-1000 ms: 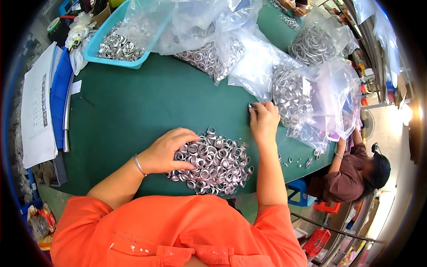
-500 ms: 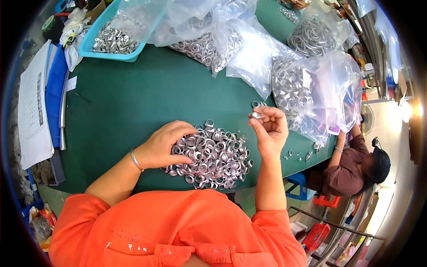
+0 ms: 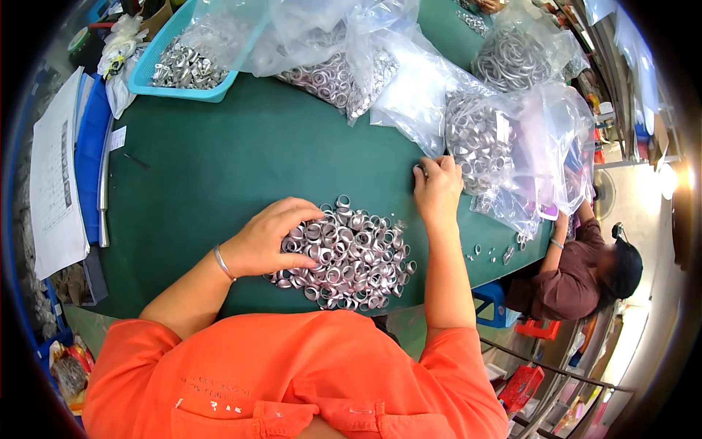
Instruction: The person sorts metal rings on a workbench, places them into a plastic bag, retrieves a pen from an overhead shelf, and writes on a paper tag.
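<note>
A heap of silver metal rings (image 3: 358, 256) lies on the green table in front of me. My left hand (image 3: 281, 233) rests against the heap's left side, thumb and fingers apart and curved around its edge, gripping nothing. To the heap's upper right, my right hand (image 3: 439, 183) is low over the table with its fingers pinched together. A bit of a silver ring (image 3: 421, 168) shows at the fingertips; the hand covers the rest and whatever lies beneath it.
A turquoise basket (image 3: 183, 92) of metal parts stands at the far left. Clear bags of rings (image 3: 322, 77) lie along the back, and another bag of rings (image 3: 479, 139) sits beside my right hand. At the right, a co-worker (image 3: 567, 271) sits by the table, near several loose parts.
My right hand has moved slightly away from me and turned palm down, carrying the ring over to the few rings that lay there. The left hand stays at the heap.
</note>
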{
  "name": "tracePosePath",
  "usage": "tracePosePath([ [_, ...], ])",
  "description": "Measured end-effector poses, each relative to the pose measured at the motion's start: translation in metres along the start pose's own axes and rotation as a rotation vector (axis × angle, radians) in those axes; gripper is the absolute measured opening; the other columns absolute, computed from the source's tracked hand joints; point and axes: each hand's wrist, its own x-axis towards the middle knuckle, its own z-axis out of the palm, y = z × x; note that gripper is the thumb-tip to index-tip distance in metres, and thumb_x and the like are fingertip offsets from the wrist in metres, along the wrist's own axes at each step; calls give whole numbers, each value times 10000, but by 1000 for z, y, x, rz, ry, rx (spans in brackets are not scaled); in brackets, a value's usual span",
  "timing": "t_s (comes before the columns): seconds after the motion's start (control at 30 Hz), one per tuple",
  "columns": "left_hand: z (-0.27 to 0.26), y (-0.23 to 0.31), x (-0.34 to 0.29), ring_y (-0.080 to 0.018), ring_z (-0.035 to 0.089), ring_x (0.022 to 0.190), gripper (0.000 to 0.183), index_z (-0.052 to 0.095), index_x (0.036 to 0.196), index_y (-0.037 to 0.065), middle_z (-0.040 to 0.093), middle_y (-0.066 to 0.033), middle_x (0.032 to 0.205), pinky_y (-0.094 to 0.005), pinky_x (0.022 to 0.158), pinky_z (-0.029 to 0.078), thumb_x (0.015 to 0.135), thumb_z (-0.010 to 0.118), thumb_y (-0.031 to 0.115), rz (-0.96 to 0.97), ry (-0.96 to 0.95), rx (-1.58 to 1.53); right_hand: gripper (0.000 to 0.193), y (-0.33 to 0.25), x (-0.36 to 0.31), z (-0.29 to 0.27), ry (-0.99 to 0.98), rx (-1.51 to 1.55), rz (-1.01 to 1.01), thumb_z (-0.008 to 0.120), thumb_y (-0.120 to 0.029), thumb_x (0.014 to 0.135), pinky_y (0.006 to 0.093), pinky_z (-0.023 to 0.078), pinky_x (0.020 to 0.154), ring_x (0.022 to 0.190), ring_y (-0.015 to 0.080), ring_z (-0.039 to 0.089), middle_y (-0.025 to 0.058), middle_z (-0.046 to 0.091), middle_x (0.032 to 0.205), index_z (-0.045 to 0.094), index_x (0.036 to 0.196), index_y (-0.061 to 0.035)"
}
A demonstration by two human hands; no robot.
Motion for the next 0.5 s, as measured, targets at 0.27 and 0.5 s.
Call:
tracePosePath([
  [0.27,1,0,-1,-301,511,1124,611,551,1187,30,541,-121,1196,-379,979,400,668,805,230,-5,-2,-10,99,-7,-3,-15,-145,632,438,606,20,838,280,480,570,692,200,620,100,642,839,640,929,5],
  [0.5,1,-1,3,-291,524,1117,642,553,1205,42,541,-115,1208,-368,964,412,651,820,225,-8,-7,7,122,-18,-18,-36,-300,1425,809,576,68,855,246,519,538,652,153,638,140,662,880,599,968,28],
])
